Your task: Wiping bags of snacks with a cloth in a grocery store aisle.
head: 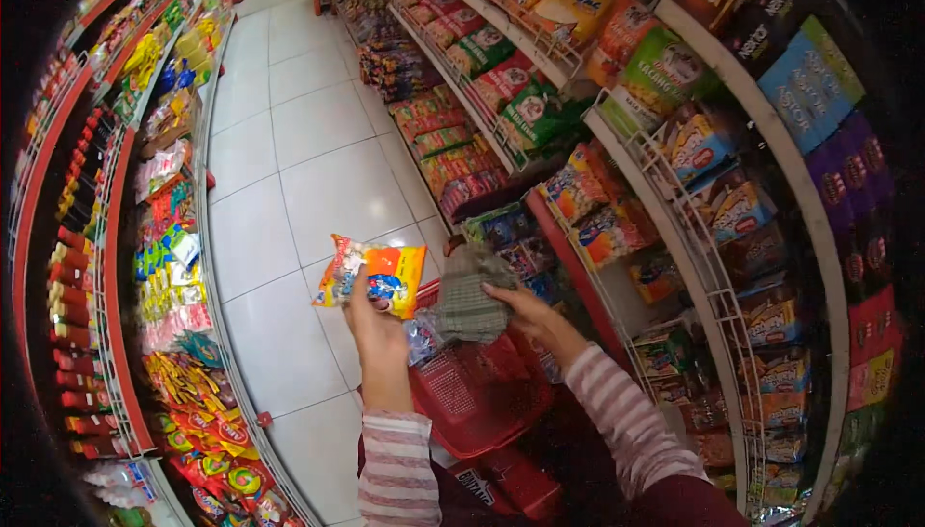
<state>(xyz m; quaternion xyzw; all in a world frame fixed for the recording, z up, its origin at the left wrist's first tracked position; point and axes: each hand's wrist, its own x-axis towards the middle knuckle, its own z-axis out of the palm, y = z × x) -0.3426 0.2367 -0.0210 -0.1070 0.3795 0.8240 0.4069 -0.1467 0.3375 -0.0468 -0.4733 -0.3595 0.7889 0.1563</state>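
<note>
My left hand (372, 325) holds up an orange and yellow snack packet (397, 267) over the tiled floor, its thumb across the front. In my right hand (531, 310) is a grey-green checked cloth (473, 299), gripped at its right side. The cloth hangs over the far part of a red plastic shopping basket (480, 426), which stands below and between my forearms. A blue and clear plastic packet (423, 339) shows in the basket near my left wrist. The cloth hides part of the basket's far side.
Shelves with wire rails (712, 274) full of snack packets rise close on the right. A red-edged shelf unit (115, 267) with bottles and bright packets runs along the left. Between them lies an aisle of white floor tiles (249, 202). Red containers (527, 484) are below the basket.
</note>
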